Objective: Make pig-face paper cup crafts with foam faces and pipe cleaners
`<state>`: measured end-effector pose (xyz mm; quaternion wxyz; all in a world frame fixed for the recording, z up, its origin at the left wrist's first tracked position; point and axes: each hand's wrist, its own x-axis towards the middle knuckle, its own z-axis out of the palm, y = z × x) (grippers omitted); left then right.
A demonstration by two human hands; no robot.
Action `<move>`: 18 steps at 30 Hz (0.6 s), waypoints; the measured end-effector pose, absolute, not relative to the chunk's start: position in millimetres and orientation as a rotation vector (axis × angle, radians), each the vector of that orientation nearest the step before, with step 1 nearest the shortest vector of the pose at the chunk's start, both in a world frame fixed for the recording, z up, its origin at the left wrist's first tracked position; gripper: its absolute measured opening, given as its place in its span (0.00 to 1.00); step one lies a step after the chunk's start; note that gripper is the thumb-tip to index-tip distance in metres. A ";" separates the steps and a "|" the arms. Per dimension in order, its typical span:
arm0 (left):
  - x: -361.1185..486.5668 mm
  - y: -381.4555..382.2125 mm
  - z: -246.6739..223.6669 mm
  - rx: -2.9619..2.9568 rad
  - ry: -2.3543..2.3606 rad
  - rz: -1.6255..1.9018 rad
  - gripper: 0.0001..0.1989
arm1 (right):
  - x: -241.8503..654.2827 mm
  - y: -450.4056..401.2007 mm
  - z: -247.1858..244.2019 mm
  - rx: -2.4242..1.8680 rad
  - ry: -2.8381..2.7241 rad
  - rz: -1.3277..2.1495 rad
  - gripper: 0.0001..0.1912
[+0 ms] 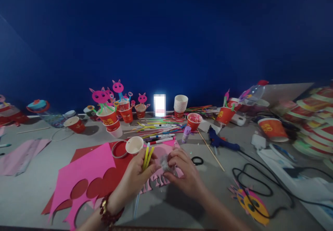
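My left hand (136, 177) is closed around thin yellow straws (147, 158), which stand up between thumb and fingers; a pale blue end shows below the palm. My right hand (187, 173) grips a small roll of clear tape (165, 162) close to the left fingertips. Whether a strip of tape runs between the hands I cannot tell. Beneath both hands lies a light pink sheet (158, 151) with cut edges. Just beyond the left hand stands a white-lined paper cup (134, 144).
Cut pink sheet (83, 168) lies on red paper at left. Pink animal-faced cups (108, 116), markers and coloured sticks (158, 127), and stacked cups (180, 103) line the back. At right are a blue glue gun (221, 141), its looping cord, and a yellow paper face (253, 206).
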<state>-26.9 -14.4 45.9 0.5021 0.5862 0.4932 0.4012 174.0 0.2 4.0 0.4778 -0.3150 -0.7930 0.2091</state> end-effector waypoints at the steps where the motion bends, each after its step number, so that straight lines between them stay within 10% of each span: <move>1: -25.3 -13.9 47.4 1.461 1.203 0.965 0.10 | 174.2 0.1 4.5 -0.772 -1.934 0.514 0.13; 18: -29.2 -23.5 63.4 1.522 1.207 0.883 0.12 | 177.9 2.1 12.8 -0.712 -1.804 0.706 0.22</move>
